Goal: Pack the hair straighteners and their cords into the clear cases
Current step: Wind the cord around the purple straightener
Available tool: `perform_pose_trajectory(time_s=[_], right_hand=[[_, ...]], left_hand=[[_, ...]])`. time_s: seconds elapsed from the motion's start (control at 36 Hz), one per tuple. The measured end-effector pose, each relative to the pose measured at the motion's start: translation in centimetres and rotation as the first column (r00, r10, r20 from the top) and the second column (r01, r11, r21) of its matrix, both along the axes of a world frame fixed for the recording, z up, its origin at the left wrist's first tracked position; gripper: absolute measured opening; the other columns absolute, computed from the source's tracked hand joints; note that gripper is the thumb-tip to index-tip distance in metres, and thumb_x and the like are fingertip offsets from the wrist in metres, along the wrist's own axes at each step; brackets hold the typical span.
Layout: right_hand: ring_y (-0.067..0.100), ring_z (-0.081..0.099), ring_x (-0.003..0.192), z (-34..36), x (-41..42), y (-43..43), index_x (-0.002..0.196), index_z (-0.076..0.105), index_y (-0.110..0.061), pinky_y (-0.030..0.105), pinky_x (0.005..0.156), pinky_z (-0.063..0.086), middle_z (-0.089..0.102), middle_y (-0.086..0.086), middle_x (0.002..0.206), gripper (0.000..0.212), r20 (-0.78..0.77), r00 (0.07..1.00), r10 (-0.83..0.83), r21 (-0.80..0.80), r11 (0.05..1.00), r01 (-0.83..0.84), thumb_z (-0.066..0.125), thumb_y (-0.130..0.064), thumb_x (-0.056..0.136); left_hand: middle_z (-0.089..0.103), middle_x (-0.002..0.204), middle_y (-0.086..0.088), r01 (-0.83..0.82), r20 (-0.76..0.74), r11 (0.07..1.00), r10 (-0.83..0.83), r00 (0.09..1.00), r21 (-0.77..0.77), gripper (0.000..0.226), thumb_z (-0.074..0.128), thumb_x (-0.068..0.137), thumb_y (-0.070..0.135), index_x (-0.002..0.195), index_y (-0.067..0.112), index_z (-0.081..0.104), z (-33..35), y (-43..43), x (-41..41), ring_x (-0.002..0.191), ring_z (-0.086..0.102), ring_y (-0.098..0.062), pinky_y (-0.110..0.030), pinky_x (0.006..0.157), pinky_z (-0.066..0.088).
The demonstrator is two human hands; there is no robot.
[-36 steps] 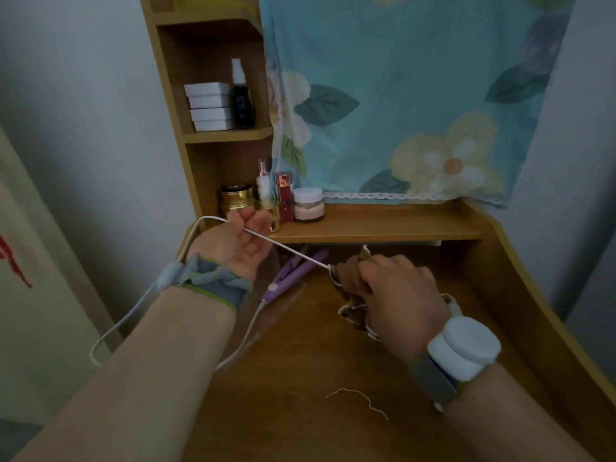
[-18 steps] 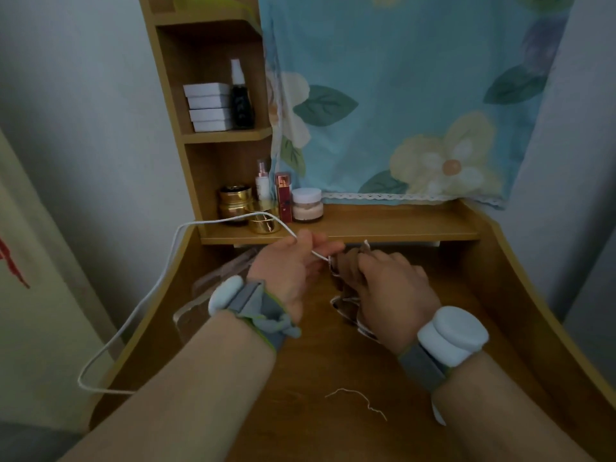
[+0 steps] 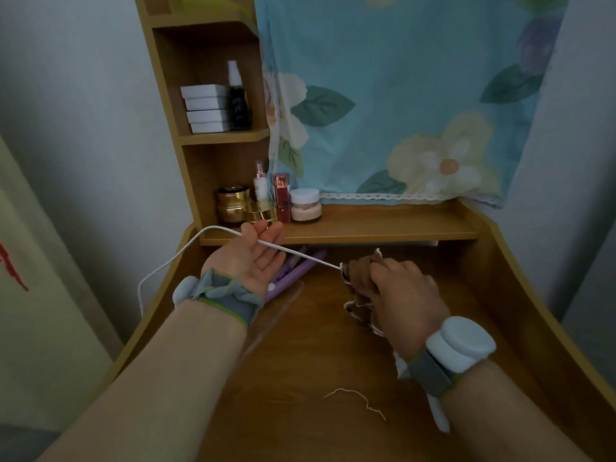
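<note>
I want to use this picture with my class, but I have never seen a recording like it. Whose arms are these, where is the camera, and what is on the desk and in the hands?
No machine here: these are a person's own two arms, filmed by one wide-angle camera worn on the head, looking forward and down. Both wrists wear strapped-on bands.

The left hand, palm up, holds a white cord that runs taut across to the right hand. The right hand grips the cord's wound-up coils.

On the wooden desk lies a purple hair straightener, partly behind the left wrist, on what looks like a clear case, plus a loose bit of white thread. Cosmetic jars stand on the shelf behind.
</note>
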State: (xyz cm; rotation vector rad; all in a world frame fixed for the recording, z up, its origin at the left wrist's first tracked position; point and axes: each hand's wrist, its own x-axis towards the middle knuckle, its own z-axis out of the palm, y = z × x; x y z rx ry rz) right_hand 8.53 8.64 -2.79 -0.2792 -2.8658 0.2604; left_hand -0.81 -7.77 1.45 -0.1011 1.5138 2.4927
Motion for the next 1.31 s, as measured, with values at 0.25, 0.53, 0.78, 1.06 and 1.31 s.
perform_pose_trajectory(time_s=[0.25,0.53,0.78,1.06,1.31], right_hand=[[0.017,0.040,0.119,0.6,-0.1,0.4,0.129,0.044,-0.027,0.035,0.102,0.037,0.045,-0.004,0.131,0.036,0.008,0.998,0.067,-0.074,0.995,-0.066,0.051,-0.034,0.094],[0.027,0.056,0.095,1.3,2.5,4.9,0.110,0.054,-0.008,0.023,0.070,0.031,0.059,0.014,0.110,0.030,-0.394,0.855,-0.336,-0.426,0.892,0.154,0.045,-0.034,0.097],[0.024,0.050,0.103,-1.0,3.7,4.3,0.115,0.052,-0.025,0.035,0.082,0.046,0.053,0.004,0.116,0.052,0.050,0.966,-0.253,-0.113,0.960,0.257,0.064,-0.058,0.076],[0.027,0.042,0.112,-1.9,1.9,3.9,0.123,0.045,-0.025,0.038,0.091,0.040,0.045,0.006,0.124,0.051,0.150,0.951,-0.270,0.068,0.963,0.262,0.060,-0.053,0.083],[0.011,0.050,0.100,2.4,4.0,-2.5,0.116,0.051,-0.026,0.030,0.089,0.043,0.052,-0.005,0.111,0.026,-0.398,0.907,0.142,-0.317,0.906,-0.281,0.056,-0.032,0.090]], left_hand=[[0.071,0.103,-0.004,0.229,-0.030,0.969,-0.232,0.972,-0.094,0.022,0.041,0.100,0.024,0.108,0.013,0.058,-2.5,3.3,3.6,0.101,0.063,-0.020,-0.036,0.089,0.047],[0.072,0.088,0.000,0.079,-0.008,0.995,-0.079,0.997,-0.059,0.024,0.036,0.102,0.029,0.098,0.017,0.057,-4.5,2.5,3.2,0.084,0.067,-0.015,-0.031,0.073,0.053],[0.072,0.085,0.000,0.017,-0.053,0.998,-0.020,0.998,-0.068,0.023,0.037,0.102,0.027,0.096,0.018,0.057,-4.8,1.2,2.5,0.080,0.070,-0.014,-0.030,0.068,0.056],[0.075,0.085,0.000,0.098,-0.160,0.992,-0.109,0.981,-0.074,0.024,0.037,0.102,0.026,0.101,0.015,0.058,-4.3,1.0,3.9,0.081,0.072,-0.013,-0.027,0.067,0.057],[0.073,0.073,-0.002,0.163,-0.158,0.986,-0.155,0.975,0.037,0.026,0.033,0.102,0.020,0.102,0.010,0.058,-4.5,1.9,4.6,0.067,0.071,-0.012,-0.023,0.058,0.058]])
